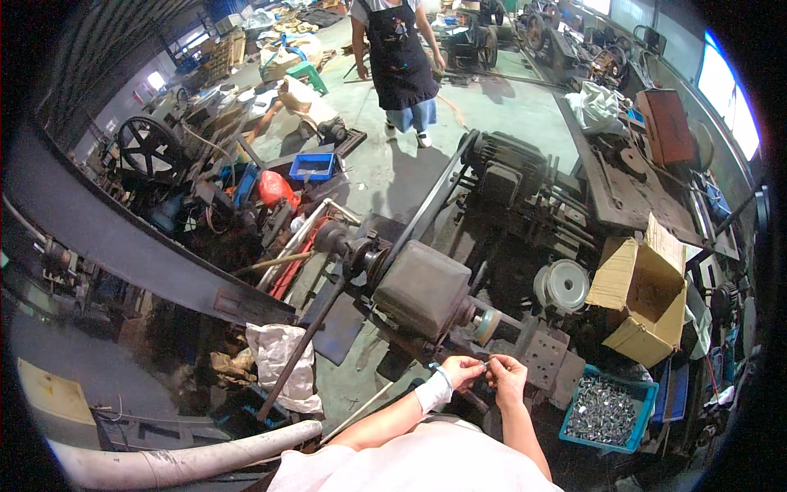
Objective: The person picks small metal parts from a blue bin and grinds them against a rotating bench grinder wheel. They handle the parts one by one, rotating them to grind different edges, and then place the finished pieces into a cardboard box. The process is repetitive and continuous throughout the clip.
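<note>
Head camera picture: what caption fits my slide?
Both hands, left hand and right hand, pinch a tiny metal part beside a grey belt-driven grinder and blue tray of metal pieces.

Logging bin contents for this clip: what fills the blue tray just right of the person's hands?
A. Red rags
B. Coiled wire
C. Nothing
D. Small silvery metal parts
D: the blue tray at the lower right holds a heap of small silvery metal parts, close beside the right hand.
</note>
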